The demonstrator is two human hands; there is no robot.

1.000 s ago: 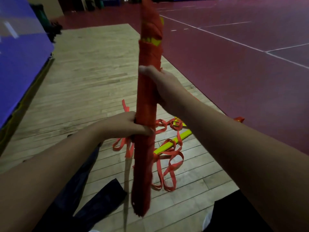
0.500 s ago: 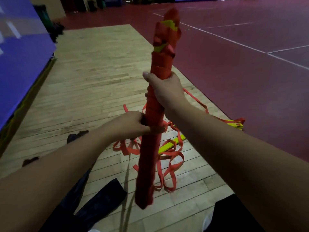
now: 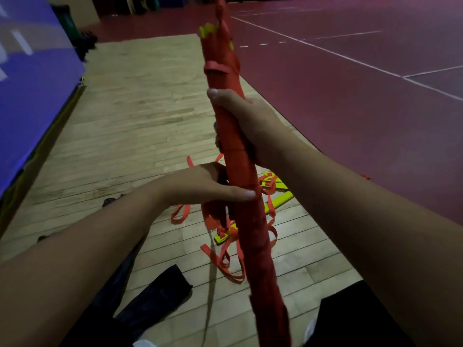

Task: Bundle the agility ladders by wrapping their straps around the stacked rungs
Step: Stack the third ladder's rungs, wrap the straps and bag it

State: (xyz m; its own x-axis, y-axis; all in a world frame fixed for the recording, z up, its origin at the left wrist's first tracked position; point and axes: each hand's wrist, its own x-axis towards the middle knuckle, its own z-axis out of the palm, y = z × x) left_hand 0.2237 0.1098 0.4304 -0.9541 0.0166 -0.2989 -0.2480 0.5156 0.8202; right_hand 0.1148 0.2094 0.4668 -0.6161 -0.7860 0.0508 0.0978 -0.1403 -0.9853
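Note:
A long bundle of stacked rungs (image 3: 246, 221), wrapped all over in orange strap, stands nearly upright in front of me, its top leaning left. Yellow rung ends (image 3: 209, 31) poke out near the top. My right hand (image 3: 248, 123) grips the bundle at its upper middle. Just below, my left hand (image 3: 208, 184) holds it from the left, thumb laid across the front. Behind it on the wooden floor lies another ladder: loose orange straps (image 3: 223, 259) tangled around yellow rungs (image 3: 278, 200).
Wooden floor (image 3: 140, 116) stretches ahead, with a red court floor (image 3: 363, 96) marked by white lines to the right. A blue padded wall (image 3: 32, 96) runs along the left. Dark fabric (image 3: 152, 299) lies near my legs at the bottom.
The bundle has come nearer and its top has tilted from the right over to the left. Both hands kept their hold, the left one shifting slightly right.

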